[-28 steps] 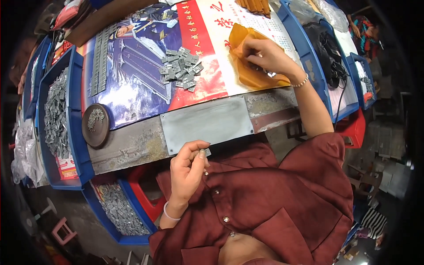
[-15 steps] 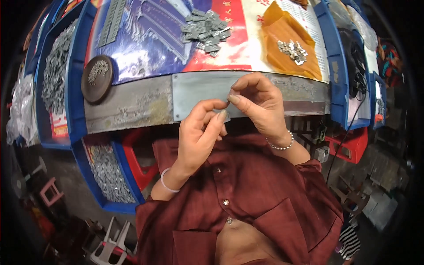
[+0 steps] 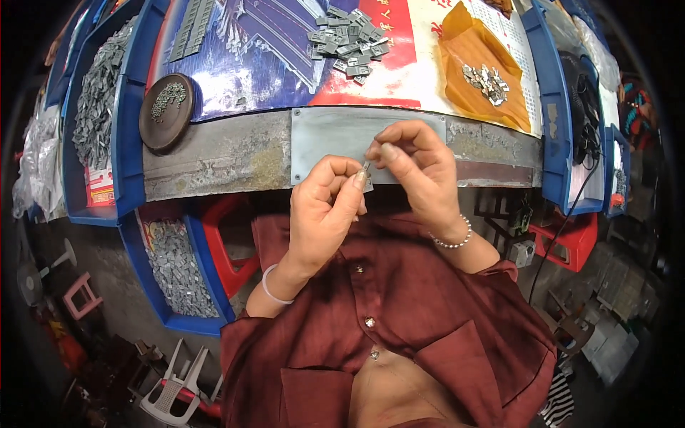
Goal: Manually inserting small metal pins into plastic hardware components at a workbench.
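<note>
My left hand (image 3: 322,210) is closed, thumb against bent fingers, on a small grey part (image 3: 368,185) whose edge shows beside the thumb. Right beside it, my right hand (image 3: 422,171) is bent in a pinch at the left fingertips; what it holds, if anything, is too small to make out. Both hands are over the near edge of the bench, in front of a smooth metal plate (image 3: 321,135). Beyond them lie a pile of grey flat rectangular parts (image 3: 349,41) and small shiny metal pieces (image 3: 486,84) on orange paper (image 3: 464,43).
A round brown dish (image 3: 151,132) with tiny metal bits stands at the left. Blue bins (image 3: 130,107) of grey parts flank the bench, one lower bin (image 3: 200,324) beside me. A blue bin (image 3: 553,93) with black cable is at the right. Red stools (image 3: 227,250) stand below.
My right fingertips have parted slightly from the left ones, with the thumb lifted a little. The left hand stays closed on its part. The whole view has shifted slightly.
</note>
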